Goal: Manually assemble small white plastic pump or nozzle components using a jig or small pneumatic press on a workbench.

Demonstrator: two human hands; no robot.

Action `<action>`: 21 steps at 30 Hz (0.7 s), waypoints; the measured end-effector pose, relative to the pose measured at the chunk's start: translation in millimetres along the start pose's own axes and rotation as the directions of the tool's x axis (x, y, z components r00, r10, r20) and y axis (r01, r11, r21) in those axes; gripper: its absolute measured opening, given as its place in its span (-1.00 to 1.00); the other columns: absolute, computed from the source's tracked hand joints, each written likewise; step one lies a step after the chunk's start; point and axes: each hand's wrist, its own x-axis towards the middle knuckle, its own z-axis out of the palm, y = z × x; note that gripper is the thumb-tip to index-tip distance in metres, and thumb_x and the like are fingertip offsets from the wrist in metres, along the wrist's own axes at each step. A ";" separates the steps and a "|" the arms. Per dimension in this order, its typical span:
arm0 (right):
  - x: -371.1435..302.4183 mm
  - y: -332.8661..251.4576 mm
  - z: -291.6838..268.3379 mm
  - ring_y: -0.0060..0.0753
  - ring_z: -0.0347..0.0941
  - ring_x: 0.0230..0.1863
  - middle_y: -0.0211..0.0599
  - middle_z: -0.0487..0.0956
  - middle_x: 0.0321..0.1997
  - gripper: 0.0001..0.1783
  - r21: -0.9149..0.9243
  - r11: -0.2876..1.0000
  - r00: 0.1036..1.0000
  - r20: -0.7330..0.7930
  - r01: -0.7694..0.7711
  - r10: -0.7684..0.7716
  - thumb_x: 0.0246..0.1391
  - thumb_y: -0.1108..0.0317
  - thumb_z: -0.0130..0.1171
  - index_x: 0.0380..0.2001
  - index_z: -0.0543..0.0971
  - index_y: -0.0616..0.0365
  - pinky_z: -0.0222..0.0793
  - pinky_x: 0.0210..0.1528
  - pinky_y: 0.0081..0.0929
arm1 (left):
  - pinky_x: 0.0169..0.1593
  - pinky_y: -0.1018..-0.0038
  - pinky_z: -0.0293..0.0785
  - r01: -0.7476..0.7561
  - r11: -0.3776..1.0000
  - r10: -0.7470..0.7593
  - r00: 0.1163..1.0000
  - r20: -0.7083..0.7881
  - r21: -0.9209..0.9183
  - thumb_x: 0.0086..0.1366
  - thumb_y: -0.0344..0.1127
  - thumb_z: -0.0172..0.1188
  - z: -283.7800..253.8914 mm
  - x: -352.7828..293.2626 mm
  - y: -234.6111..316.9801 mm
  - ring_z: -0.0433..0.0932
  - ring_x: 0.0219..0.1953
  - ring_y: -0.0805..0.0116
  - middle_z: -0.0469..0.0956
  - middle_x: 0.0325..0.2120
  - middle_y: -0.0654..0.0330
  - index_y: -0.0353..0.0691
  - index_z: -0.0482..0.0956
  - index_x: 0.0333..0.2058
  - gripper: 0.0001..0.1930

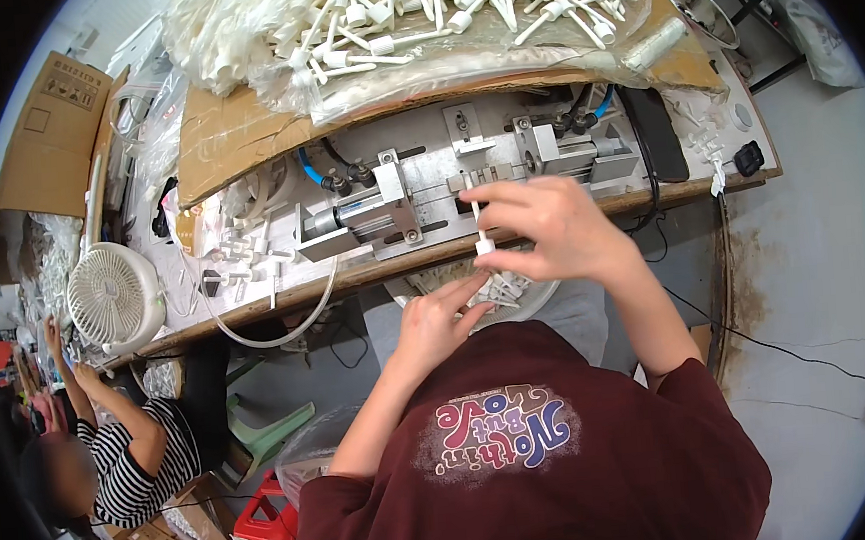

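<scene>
Between the thumb and fingers of my right hand point(560, 229) is a white plastic stem piece point(480, 229), thin at the top with a wider cap at its lower end. It stands in front of a metal clamping fixture point(486, 178) on the table edge. My left hand point(438, 322) is lower, its fingers curled over a round container point(545, 300) at my lap. Several white plastic pieces point(506, 291) lie in that container, beside my left fingertips. What the left fingers hold, if anything, I cannot make out.
A large heap of white stem pieces point(434, 9) lies on plastic and cardboard point(242, 133) behind the fixture. Pneumatic cylinders point(363, 215) flank it. A white fan point(113, 297) stands left, a black phone point(656, 134) right. Another person in stripes point(149, 445) works at left.
</scene>
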 end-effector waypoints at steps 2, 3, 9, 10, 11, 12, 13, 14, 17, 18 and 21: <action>16.5 6.8 -10.8 -0.30 0.58 -0.42 -0.37 0.65 -0.11 -0.76 0.118 0.983 0.985 -0.087 -0.140 0.151 -0.08 0.23 0.37 -0.38 0.59 0.10 0.47 -0.37 -0.41 | -0.37 0.36 0.57 0.021 1.000 -0.021 1.000 -0.005 -0.013 0.17 -0.23 0.36 -3.4 -1.3 -0.2 0.67 -0.43 0.21 0.68 -0.23 0.16 -0.14 0.66 -0.06 -0.66; 25.9 11.9 -16.7 -0.26 0.59 -0.40 -0.36 0.65 -0.15 -0.76 0.178 0.962 0.965 -0.126 -0.206 0.230 -0.08 0.23 0.35 -0.38 0.59 0.10 0.49 -0.37 -0.36 | -0.38 0.40 0.57 0.030 0.999 -0.030 1.000 0.004 -0.017 0.18 -0.25 0.36 -5.6 -1.2 1.8 0.67 -0.44 0.27 0.68 -0.23 0.15 -0.14 0.66 -0.06 -0.66; 105.9 75.1 -40.1 -0.47 0.55 -0.44 -0.56 0.59 -0.23 -0.80 -0.483 0.875 0.942 -0.308 -0.033 -0.135 0.00 0.37 0.28 -0.25 0.59 -0.02 0.46 -0.43 -0.45 | -0.38 0.36 0.59 -0.024 0.999 0.021 0.998 -0.060 -0.041 0.21 -0.28 0.32 -1.1 -3.8 4.6 0.67 -0.42 0.18 0.69 -0.25 0.18 -0.12 0.68 -0.10 -0.73; 118.3 80.3 -41.5 -0.36 0.58 -0.31 -0.48 0.55 -0.12 -0.75 -0.561 0.824 0.983 -0.179 -0.083 -0.023 -0.04 0.46 0.22 -0.22 0.57 0.02 0.51 -0.35 -0.37 | -0.38 0.36 0.59 -0.039 0.999 0.036 0.997 -0.071 -0.034 0.21 -0.28 0.31 -0.9 -3.5 5.0 0.66 -0.42 0.18 0.69 -0.25 0.18 -0.12 0.68 -0.10 -0.73; 129.2 87.6 -40.5 -0.38 0.54 -0.34 -0.41 0.54 -0.20 -0.75 -0.622 0.783 0.964 -0.205 0.006 -0.170 0.04 0.43 0.22 -0.16 0.55 0.06 0.49 -0.34 -0.42 | -0.38 0.36 0.59 -0.036 0.999 0.033 0.997 -0.072 -0.038 0.21 -0.28 0.31 -0.8 -2.9 5.9 0.66 -0.42 0.17 0.69 -0.25 0.19 -0.12 0.68 -0.11 -0.73; 141.2 96.0 -38.1 -0.39 0.51 -0.37 -0.34 0.53 -0.28 -0.75 -0.682 0.726 0.924 -0.218 0.086 -0.314 0.13 0.39 0.21 -0.10 0.54 0.10 0.46 -0.34 -0.47 | -0.38 0.36 0.59 -0.032 0.999 0.029 0.997 -0.074 -0.041 0.21 -0.28 0.31 -0.8 -3.2 6.7 0.66 -0.42 0.17 0.69 -0.25 0.19 -0.12 0.68 -0.11 -0.73; 148.7 108.3 -31.5 -0.35 0.52 -0.35 -0.29 0.53 -0.27 -0.76 -0.697 0.706 0.913 -0.193 0.129 -0.358 0.12 0.40 0.21 -0.12 0.54 0.11 0.47 -0.32 -0.44 | -0.38 0.36 0.59 -0.024 0.999 0.021 0.997 -0.079 -0.045 0.20 -0.28 0.31 -0.7 -4.7 6.8 0.66 -0.42 0.16 0.69 -0.25 0.19 -0.12 0.68 -0.11 -0.73; 153.3 122.1 -29.6 -0.31 0.52 -0.33 -0.25 0.53 -0.26 -0.77 -0.718 0.677 0.903 -0.170 0.161 -0.395 0.11 0.41 0.20 -0.13 0.54 0.11 0.48 -0.30 -0.41 | -0.38 0.36 0.59 -0.029 0.999 0.028 0.998 -0.060 -0.031 0.20 -0.28 0.31 -1.8 -3.1 8.5 0.66 -0.42 0.16 0.69 -0.26 0.19 -0.12 0.68 -0.11 -0.74; 163.4 136.8 -23.1 -0.29 0.58 -0.21 -0.38 0.51 -0.03 -0.74 -0.714 0.673 0.942 -0.053 0.195 -0.330 -0.05 0.52 0.17 -0.21 0.54 0.09 0.55 -0.27 -0.34 | -0.39 0.36 0.59 -0.038 0.999 0.038 0.998 -0.041 -0.001 0.20 -0.28 0.32 -6.0 -3.1 11.3 0.66 -0.43 0.17 0.69 -0.26 0.19 -0.12 0.69 -0.12 -0.74; 163.6 137.6 -21.7 -0.24 0.57 -0.11 -0.30 0.47 0.00 -0.72 -0.694 0.687 0.961 0.023 0.215 -0.277 -0.05 0.56 0.15 -0.19 0.52 0.13 0.56 -0.21 -0.31 | -0.39 0.36 0.59 -0.051 0.999 0.051 0.997 -0.050 -0.005 0.20 -0.28 0.32 -5.8 -3.7 9.5 0.66 -0.43 0.17 0.69 -0.27 0.19 -0.12 0.69 -0.12 -0.74; 169.0 129.0 -20.0 -0.26 0.56 -0.09 -0.33 0.48 -0.05 -0.71 -0.684 0.699 0.978 0.158 0.210 -0.139 -0.05 0.55 0.16 -0.19 0.51 0.12 0.55 -0.21 -0.33 | -0.44 0.42 0.53 -0.070 0.998 0.070 0.995 -0.066 -0.001 0.20 -0.28 0.32 -3.5 -8.1 4.7 0.63 -0.49 0.28 0.68 -0.30 0.21 -0.10 0.69 -0.10 -0.73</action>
